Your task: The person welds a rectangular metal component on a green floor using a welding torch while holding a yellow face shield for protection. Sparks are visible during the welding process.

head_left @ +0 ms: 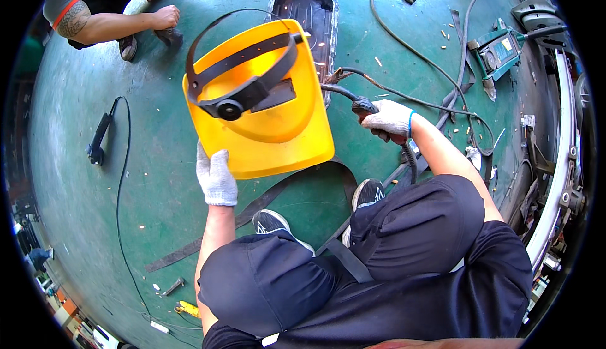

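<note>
Right hand (388,120), gloved, clenched around the welding torch (362,105), just right of the yellow mask (252,150)! From that fist the torch's long axis points leftward and slightly away, its neck going behind the mask's edge, tip out of sight. Beyond the mask lies the dark metal panel (315,17), sparks about it, and the right hand is nearer to it. Left hand (214,175) pinches the mask's near left edge, thumb inside. Count them, folks: one mask, one torch, one panel, two gloved hands; one grinder (98,137) left of the mask, one green jack (502,52) far right, one co-worker's arm (110,27) beyond its left side.
</note>
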Motion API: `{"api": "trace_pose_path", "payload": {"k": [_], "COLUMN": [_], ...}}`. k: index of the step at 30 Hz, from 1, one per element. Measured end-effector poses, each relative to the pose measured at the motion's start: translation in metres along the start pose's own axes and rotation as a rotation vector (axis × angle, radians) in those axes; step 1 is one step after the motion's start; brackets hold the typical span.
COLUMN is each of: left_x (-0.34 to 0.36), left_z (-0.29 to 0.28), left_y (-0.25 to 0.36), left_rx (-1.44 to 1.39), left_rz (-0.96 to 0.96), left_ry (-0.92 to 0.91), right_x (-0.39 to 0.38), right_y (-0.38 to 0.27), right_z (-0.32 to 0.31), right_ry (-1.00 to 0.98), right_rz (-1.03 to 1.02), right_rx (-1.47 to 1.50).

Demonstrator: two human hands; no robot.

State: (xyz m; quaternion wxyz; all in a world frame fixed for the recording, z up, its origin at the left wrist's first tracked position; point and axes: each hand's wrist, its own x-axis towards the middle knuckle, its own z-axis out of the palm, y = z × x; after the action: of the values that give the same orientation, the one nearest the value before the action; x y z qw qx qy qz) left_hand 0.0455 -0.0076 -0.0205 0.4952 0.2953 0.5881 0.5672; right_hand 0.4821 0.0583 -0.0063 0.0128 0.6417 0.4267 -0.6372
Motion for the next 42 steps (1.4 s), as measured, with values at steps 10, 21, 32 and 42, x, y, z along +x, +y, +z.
{"api": "trace_pose_path", "payload": {"k": [10, 21, 32, 42], "left_x": [0.006, -0.007, -0.004, -0.005], "left_z": [-0.059, -0.043, 0.01, 0.001], "left_y": [0.05, 0.02, 0.023, 0.012], "left_rx": [-0.212, -0.243, 0.328, 0.317], "left_rz": [0.056, -0.285, -0.116, -0.077], "left_ry": [0.154, -0.075, -0.262, -0.224], "right_x": [-0.007, -0.007, -0.004, -0.003], "right_y": [-0.001, -0.001, 0.012, 0.013], "right_z": [0.006, 0.011, 0.023, 0.026], "right_ry": [-0.005, 0.016, 0.021, 0.009], "right_rz": [0.008, 0.029, 0.039, 0.041], "right_rx": [0.017, 0.027, 0.115, 0.137]}}
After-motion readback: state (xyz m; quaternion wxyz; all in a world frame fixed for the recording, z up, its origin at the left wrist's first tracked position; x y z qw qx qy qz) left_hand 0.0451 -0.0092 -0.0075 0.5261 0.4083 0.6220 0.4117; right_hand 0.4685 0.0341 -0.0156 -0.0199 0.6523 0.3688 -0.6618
